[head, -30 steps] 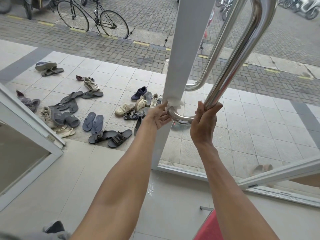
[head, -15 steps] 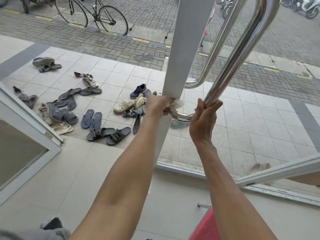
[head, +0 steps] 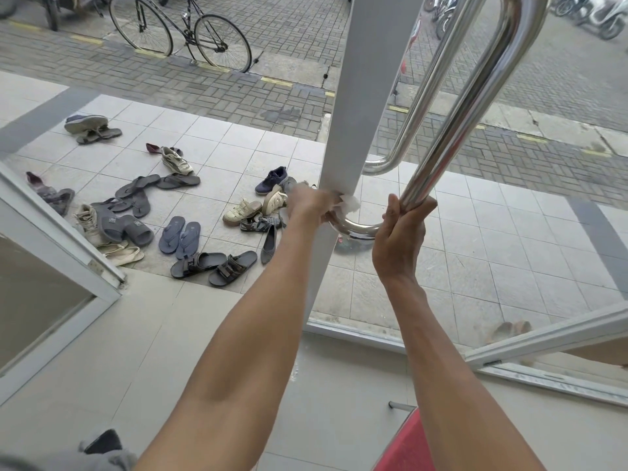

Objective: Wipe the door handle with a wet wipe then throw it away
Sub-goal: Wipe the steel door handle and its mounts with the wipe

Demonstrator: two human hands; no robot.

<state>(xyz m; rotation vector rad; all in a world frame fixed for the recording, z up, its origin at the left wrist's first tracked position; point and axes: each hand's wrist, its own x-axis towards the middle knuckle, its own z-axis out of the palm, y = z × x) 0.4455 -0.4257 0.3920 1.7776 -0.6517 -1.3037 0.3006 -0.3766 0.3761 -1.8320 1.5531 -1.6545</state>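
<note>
A long chrome door handle [head: 469,96] runs down the glass door and curves at its foot into the white door frame [head: 360,96]. My left hand [head: 311,207] holds a crumpled white wet wipe [head: 350,202] against the handle's lower bend, right where it meets the frame. My right hand [head: 401,239] grips the handle's straight bar just above that bend. A second handle [head: 418,107] shows through the glass on the far side.
Several shoes and sandals [head: 190,229] lie scattered on the tiled porch outside. A bicycle [head: 180,28] stands on the brick pavement beyond. Another door frame [head: 61,246] stands open at the left. A red mat [head: 404,450] lies by my feet.
My left hand has turned over the wipe and slid it toward the frame end of the bend. My right hand keeps its grip on the bar.
</note>
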